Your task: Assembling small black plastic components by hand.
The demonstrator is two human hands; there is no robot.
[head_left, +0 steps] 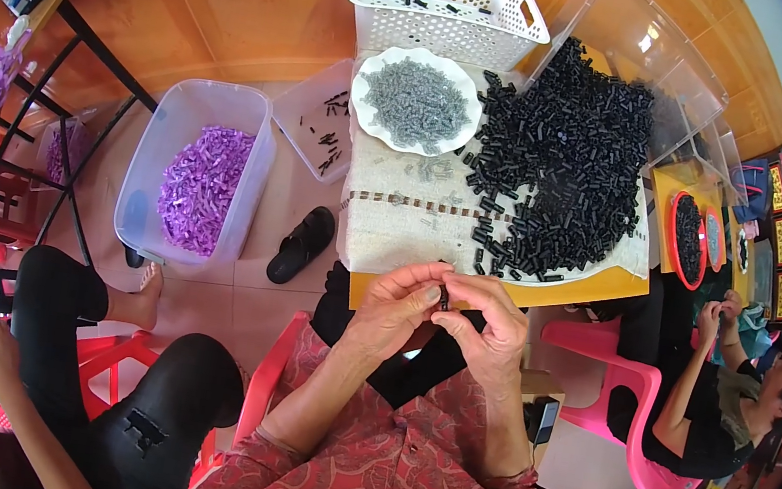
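In front of the table's near edge, my left hand and my right hand meet. Both are closed, fingertips pinching a small black tube-like piece between them; the fingers cover much of it. Just beyond is a pale cloth on the table. On its right side a large heap of short black tube-like pieces spreads out, some lying loose close to my right fingers. A white scalloped bowl at the cloth's far left holds many small grey translucent pieces.
Behind the bowl stands a white perforated basket, beside a clear plastic bin tipped toward the heap. Left on the floor are a clear tub of purple pieces and a black slipper. Co-workers sit on both sides; a pink chair is at right.
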